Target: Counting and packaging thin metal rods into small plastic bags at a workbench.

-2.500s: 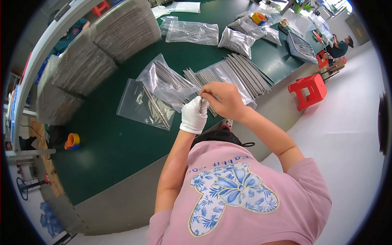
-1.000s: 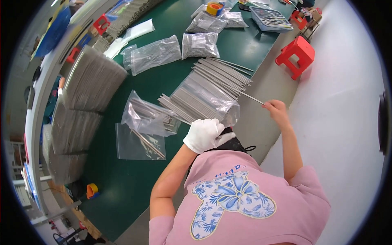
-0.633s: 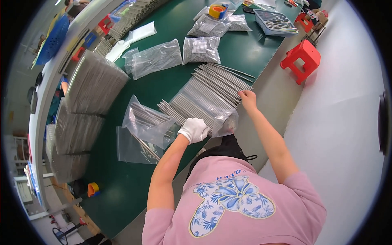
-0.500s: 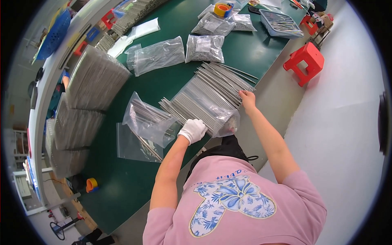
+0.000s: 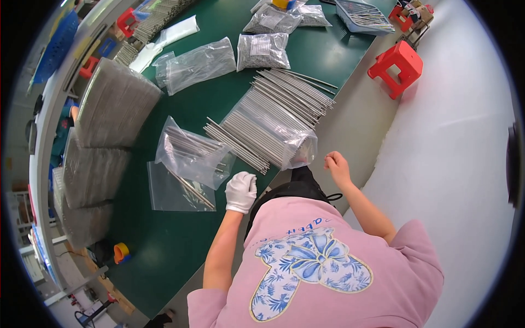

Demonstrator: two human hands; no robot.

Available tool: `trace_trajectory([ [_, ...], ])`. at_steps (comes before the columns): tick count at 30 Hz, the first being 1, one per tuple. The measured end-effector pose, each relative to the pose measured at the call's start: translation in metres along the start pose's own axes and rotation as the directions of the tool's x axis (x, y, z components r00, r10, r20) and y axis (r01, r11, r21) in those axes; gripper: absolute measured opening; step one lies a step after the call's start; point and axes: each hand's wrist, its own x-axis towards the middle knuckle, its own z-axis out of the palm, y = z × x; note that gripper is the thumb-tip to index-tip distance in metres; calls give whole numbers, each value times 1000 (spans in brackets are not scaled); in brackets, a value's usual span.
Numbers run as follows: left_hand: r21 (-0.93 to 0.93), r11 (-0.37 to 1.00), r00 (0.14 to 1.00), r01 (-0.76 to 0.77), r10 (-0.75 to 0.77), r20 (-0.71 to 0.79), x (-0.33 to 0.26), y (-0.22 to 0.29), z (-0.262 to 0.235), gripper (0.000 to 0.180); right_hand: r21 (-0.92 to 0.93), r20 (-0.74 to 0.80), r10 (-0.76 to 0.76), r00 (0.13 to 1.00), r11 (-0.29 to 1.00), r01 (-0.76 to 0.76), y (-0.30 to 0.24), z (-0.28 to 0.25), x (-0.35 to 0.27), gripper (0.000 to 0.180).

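Note:
My left hand (image 5: 241, 191), in a white glove, is curled closed at the table's near edge, with nothing seen in it. It lies just below a row of loose thin metal rods (image 5: 236, 146). My right hand (image 5: 337, 165) is bare and hangs off the table's edge, its fingers curled together around nothing visible. A clear plastic bag (image 5: 302, 151) lies flat with a sheet of metal rods (image 5: 260, 127) side by side in or under it. More rods (image 5: 292, 97) fan out beyond it. To the left, another clear bag (image 5: 183, 147) covers several rods.
Tall stacks of wrapped rods (image 5: 112, 104) line the table's left side. Filled grey bags (image 5: 262, 52), a flattened clear bag (image 5: 199, 64) and a blue basket of rods (image 5: 363, 21) lie farther back. A tape roll (image 5: 121, 253) sits near left; a red stool (image 5: 396, 68) stands right.
Both hands have come away from the rods: the left back toward the table's edge, the right down and off the table. The whole view has shifted slightly.

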Motion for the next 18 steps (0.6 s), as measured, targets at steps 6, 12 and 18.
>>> trace_trajectory([
  [6, -77, 945, 928, 317, -326, -179, -81, -7, -21, 6, -209, 259, -296, 920, 912, 352, -83, 61, -6, 13],
  [12, -116, 778, 719, 617, -618, -317, -155, 6, -31, 6, -377, 654, -136, 744, 794, 476, -81, 160, -1, 13],
  [18, -280, 296, 147, 913, -880, -451, -241, 59, -7, 10, -463, 673, -297, 677, 544, 699, -48, 197, 9, 17],
])
